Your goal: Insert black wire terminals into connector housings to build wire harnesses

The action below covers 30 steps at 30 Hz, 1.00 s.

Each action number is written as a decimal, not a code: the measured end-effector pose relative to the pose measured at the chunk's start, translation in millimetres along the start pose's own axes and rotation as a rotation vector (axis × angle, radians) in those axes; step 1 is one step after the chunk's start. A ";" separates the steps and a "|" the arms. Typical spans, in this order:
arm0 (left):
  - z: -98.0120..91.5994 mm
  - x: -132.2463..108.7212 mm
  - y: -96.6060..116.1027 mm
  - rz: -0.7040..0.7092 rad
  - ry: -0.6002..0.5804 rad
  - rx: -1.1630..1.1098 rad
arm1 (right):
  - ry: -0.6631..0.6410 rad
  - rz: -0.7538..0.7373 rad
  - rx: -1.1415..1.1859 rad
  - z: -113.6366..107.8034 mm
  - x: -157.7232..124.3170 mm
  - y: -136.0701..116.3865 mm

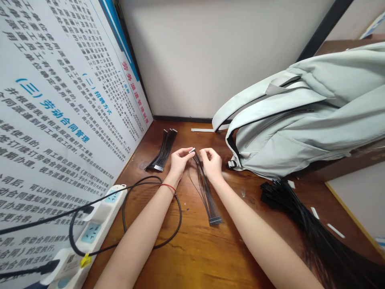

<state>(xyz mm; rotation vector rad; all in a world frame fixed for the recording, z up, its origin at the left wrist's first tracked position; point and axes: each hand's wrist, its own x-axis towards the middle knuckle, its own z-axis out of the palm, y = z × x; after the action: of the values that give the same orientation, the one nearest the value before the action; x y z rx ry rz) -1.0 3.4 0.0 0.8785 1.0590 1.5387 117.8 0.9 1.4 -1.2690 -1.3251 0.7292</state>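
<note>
My left hand (179, 159) and my right hand (211, 161) meet over the middle of the wooden table (198, 249). Both pinch the upper end of a flat harness of thin black wires (206, 188). My left fingers close on its small connector (191, 151) at the top. The harness runs down toward me and ends in a black connector (215, 220) that lies on the wood. One loose wire loops out to the left of the bundle. A red band circles my left wrist.
A finished stack of black wire harnesses (162, 151) lies at the back left. A heap of loose black wires (303, 212) sits at the right, below a pale grey backpack (303, 116). A white power strip (99, 220) with black cords lies left, under a printed board (57, 100).
</note>
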 end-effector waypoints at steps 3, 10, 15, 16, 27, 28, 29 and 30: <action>-0.3 1.9 -2.0 0.010 0.033 -0.025 | 0.185 0.014 -0.285 -5.3 1.6 0.6; -1.4 2.6 -2.5 0.009 0.023 -0.020 | 0.003 0.016 -0.743 -3.4 -1.3 4.4; -1.2 2.6 -2.4 0.012 0.012 -0.027 | -0.011 -0.012 -0.498 -2.9 0.5 5.6; -1.1 2.6 -2.4 0.012 0.012 -0.028 | -0.021 -0.015 -0.383 -3.1 1.3 5.6; -0.7 0.7 -0.7 -0.008 -0.019 -0.026 | -0.079 0.043 0.202 1.9 2.9 2.6; -0.7 0.6 -0.4 -0.009 -0.022 -0.022 | -0.077 0.044 0.197 2.0 3.0 2.5; -0.6 0.6 -0.2 -0.009 -0.024 -0.019 | -0.076 0.044 0.191 2.1 3.2 2.5; -0.5 0.5 0.0 -0.009 -0.024 -0.017 | -0.075 0.044 0.186 2.1 3.3 2.6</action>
<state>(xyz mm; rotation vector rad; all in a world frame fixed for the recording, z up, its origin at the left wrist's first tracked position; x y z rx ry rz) -1.6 3.8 -0.2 0.8775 1.0306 1.5242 117.1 5.1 -0.5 -1.1343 -1.2614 0.9175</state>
